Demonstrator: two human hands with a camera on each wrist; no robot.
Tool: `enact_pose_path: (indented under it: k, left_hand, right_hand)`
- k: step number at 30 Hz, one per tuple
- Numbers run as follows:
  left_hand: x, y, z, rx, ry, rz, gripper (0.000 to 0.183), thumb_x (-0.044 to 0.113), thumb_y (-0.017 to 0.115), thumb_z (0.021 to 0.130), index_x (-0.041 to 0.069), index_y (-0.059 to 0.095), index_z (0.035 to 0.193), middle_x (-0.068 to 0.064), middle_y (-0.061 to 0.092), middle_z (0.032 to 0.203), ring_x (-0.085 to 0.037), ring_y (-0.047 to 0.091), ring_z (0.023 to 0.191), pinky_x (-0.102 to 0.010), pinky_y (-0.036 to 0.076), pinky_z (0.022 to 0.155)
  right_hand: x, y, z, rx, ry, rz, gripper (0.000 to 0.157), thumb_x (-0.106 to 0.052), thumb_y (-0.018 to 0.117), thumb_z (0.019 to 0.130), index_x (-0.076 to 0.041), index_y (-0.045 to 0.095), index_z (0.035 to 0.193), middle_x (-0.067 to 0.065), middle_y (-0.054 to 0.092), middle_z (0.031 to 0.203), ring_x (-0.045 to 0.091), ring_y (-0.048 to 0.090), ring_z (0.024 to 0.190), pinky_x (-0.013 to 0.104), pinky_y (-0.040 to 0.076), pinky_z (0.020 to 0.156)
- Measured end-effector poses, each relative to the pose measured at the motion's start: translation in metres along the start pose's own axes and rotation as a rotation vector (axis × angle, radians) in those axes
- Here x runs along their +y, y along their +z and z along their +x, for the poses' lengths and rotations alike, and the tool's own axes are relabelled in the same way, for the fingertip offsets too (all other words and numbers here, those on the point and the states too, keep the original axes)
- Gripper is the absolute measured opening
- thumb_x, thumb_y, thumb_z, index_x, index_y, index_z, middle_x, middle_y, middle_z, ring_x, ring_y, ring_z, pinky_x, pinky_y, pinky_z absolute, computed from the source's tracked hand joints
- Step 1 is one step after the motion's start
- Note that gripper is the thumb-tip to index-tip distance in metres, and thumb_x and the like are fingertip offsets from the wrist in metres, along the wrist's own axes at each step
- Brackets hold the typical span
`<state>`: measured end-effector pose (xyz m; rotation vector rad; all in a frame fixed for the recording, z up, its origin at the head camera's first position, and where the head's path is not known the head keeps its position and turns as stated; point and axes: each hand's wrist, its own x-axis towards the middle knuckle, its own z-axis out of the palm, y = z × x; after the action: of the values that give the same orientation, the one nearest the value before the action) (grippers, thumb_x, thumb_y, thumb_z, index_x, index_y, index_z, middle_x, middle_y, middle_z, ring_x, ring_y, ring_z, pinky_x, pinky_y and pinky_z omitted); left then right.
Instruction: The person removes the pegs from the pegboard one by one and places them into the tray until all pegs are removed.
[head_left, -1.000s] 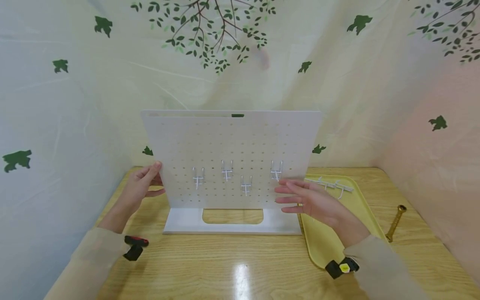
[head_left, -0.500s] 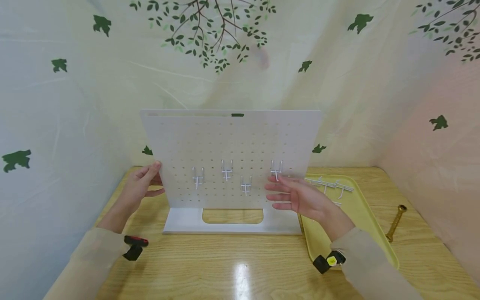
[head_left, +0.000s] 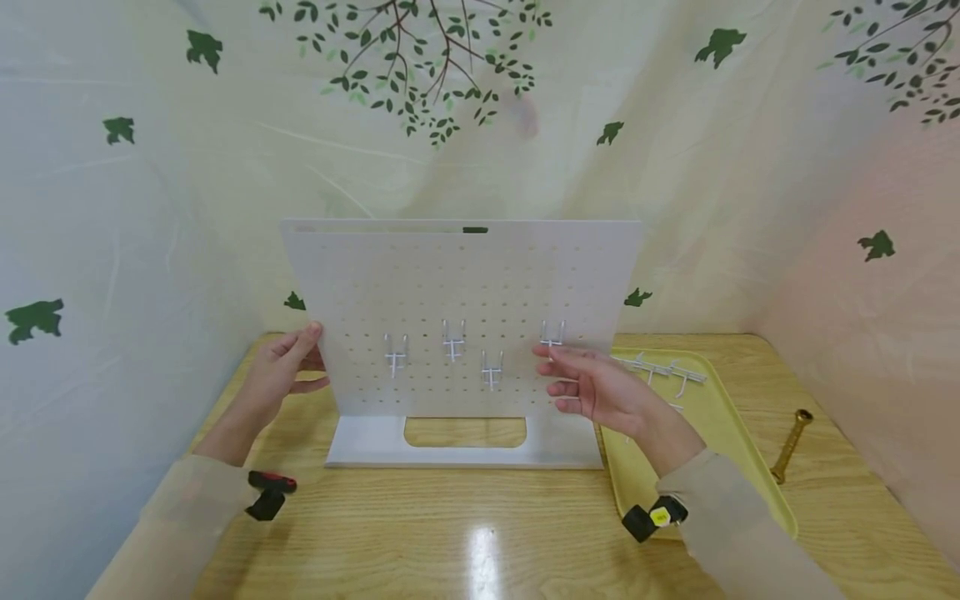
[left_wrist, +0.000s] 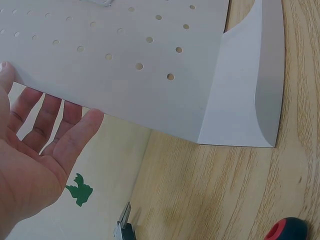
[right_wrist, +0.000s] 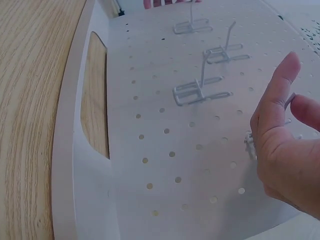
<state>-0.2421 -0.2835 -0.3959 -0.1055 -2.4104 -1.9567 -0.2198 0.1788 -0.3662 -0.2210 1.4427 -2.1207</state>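
No legible text, brand or number in any of the three views. Closest candidate: yellow patch (head_left: 660, 517) on the black device (head_left: 640, 524) at the right wrist, head view; too small to make out any characters. Also a small dark rectangle (head_left: 475, 230) at the white pegboard's (head_left: 465, 283) top edge: can't tell if it's a label or a slot, nothing readable there either.

Left hand (left_wrist: 42, 155) at left grips the white perforated board (left_wrist: 100, 75) by its edge; wood-grain counter (left_wrist: 240, 190) at right, red-and-dark object (left_wrist: 289, 231) cropped lower right, pointed metal-tipped thing (left_wrist: 125, 222) bottom centre-left.
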Motion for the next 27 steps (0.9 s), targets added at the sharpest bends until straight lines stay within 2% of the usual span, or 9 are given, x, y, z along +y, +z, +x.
enact_pose_path:
  k: [15,20,27]
  left_hand:
    - [-0.0004,0.0,0.0013,0.004,0.001,-0.012,0.049,0.054,0.056,0.1,0.006,0.066,0.102,-0.002,0.066,0.094,-0.016,0.067,0.087,-0.039,0.062,0.077]
    - [0.0002,-0.0007,0.0018,0.001,-0.01,-0.024,0.048,0.054,0.056,0.1,0.007,0.067,0.1,-0.002,0.066,0.094,-0.016,0.067,0.087,-0.041,0.062,0.079]
    - [0.0008,-0.0007,0.0008,0.002,-0.007,0.009,0.052,0.055,0.055,0.1,0.004,0.066,0.107,-0.005,0.066,0.099,-0.018,0.067,0.089,-0.039,0.062,0.078]
  right_hand:
    - [-0.0006,-0.0002,-0.0001,-0.004,0.002,0.006,0.044,-0.021,0.051,0.109,0.002,0.042,0.146,0.003,0.07,0.101,0.015,0.068,0.077,0.026,0.06,0.07]
    - [-0.0021,0.0016,-0.0004,-0.01,0.001,0.008,0.038,-0.021,0.051,0.109,0.0,0.048,0.141,0.002,0.07,0.099,0.015,0.069,0.076,0.026,0.06,0.071]
    - [-0.0009,-0.0002,0.0002,-0.01,0.003,0.011,0.037,-0.017,0.051,0.109,0.001,0.047,0.141,0.002,0.068,0.098,0.015,0.068,0.077,0.026,0.06,0.072]
